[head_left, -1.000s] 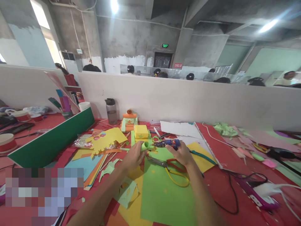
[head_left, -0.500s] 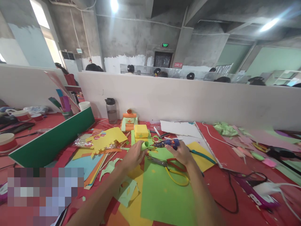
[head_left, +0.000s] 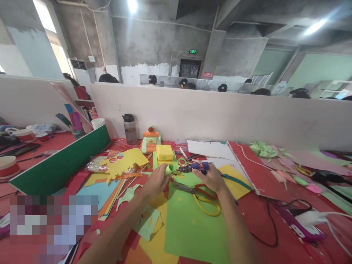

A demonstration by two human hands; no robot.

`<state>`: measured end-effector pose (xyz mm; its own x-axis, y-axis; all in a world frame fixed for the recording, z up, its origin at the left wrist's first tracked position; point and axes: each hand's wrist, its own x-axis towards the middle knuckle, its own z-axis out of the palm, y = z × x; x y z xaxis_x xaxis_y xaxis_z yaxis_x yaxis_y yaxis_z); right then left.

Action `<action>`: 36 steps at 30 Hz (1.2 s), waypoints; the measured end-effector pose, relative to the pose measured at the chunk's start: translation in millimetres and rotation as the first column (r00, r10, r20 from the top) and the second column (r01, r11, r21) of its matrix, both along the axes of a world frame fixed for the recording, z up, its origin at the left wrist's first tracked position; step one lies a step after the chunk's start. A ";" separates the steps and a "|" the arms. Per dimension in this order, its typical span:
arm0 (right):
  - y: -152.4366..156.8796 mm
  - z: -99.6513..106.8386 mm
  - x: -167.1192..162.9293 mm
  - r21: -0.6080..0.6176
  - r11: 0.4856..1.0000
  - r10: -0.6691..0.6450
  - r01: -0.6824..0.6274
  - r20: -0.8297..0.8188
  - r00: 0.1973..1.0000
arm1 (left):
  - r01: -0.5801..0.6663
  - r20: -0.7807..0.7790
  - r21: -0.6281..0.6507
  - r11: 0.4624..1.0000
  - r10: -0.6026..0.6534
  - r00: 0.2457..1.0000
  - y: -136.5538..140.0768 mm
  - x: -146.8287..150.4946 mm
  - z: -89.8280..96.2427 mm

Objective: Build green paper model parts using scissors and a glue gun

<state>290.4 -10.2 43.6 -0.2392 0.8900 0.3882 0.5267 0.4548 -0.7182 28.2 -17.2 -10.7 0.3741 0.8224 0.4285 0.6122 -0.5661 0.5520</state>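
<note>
My left hand [head_left: 158, 179] is wrapped round a small green paper tube [head_left: 169, 169], its open end facing right. In my right hand [head_left: 211, 178] is a dark blue glue gun [head_left: 195, 167], its nozzle pointing left at the tube's rim; whether the tip touches is too small to tell. Below the hands, a pair of scissors [head_left: 206, 209] with red and yellow handles lies on a green paper sheet [head_left: 195, 234]. Just beyond stand a yellow paper box [head_left: 165, 152] on green paper and an orange and green paper model [head_left: 151, 141].
A green board [head_left: 66, 161] stands on edge at the left, near a water bottle [head_left: 130, 130]. Cut yellow paper [head_left: 129, 161] and scraps cover the left middle. White boards [head_left: 210, 149] lie at the back. A purple power strip [head_left: 298, 223] with cables sits at right. A white partition [head_left: 206, 113] closes the far side.
Hardly anything differs. Both hands keep the tube and the glue gun in nearly the same place, and the view has shifted very slightly.
</note>
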 end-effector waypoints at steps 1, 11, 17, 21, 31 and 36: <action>0.0 -0.1 0.3 -0.004 1.000 -0.001 0.001 0.000 1.000 | 0.003 0.002 -0.001 1.000 -0.003 1.000 -0.1 0.1 0.0; -1.6 1.7 -3.2 0.002 1.000 -0.012 0.012 0.002 1.000 | 0.012 0.000 0.013 1.000 -0.012 1.000 0.4 -0.1 -2.3; -2.0 0.4 -4.9 0.007 1.000 -0.006 0.006 -0.002 1.000 | 0.017 -0.023 -0.018 1.000 -0.018 1.000 -0.6 0.4 -0.7; -2.0 -2.1 -3.1 -0.036 0.999 -0.015 0.012 -0.078 0.997 | 0.033 -0.012 -0.016 0.999 -0.033 0.999 -1.1 0.4 0.1; -2.4 -1.5 0.9 -0.053 0.997 -0.055 0.051 -0.077 0.996 | 0.019 -0.020 -0.020 1.000 -0.019 1.000 -0.6 0.4 -0.6; -1.7 -1.0 1.7 -0.028 0.999 -0.038 0.037 -0.022 0.999 | 0.014 -0.023 -0.013 1.000 -0.015 1.000 -1.2 0.6 0.2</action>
<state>292.1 -11.9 42.5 -0.1972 0.9086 0.3683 0.5264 0.4150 -0.7421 28.8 -18.4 -10.5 0.3956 0.8221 0.4095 0.6165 -0.5682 0.5450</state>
